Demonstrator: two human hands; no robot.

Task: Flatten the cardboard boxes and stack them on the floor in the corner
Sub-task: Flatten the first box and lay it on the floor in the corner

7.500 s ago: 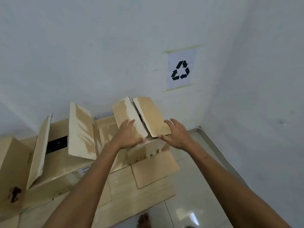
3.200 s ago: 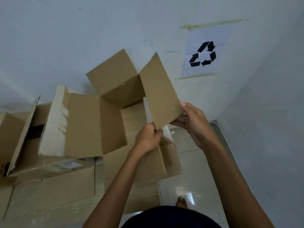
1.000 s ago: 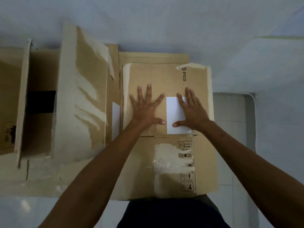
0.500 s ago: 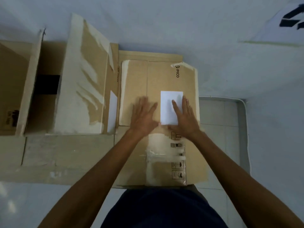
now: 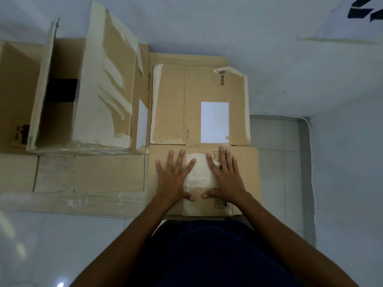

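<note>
Both hands flat on near panel of flattened box; spring-back risk.
Left hand (image 5: 176, 179) and right hand (image 5: 226, 177), fingers spread wide, hold nothing; flattened box (image 5: 199, 112) tops the floor stack (image 5: 93, 172) by the wall. Released, creases may lift; upright open box (image 5: 62, 100) beyond remains unflattened.

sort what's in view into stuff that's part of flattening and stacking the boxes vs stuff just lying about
Part of the job:
flattened box under both palms
left hand
right hand
open box, not yet flattened
flat cardboard on the floor

Just there:
recycling sign on the wall
white cable along the wall
</note>
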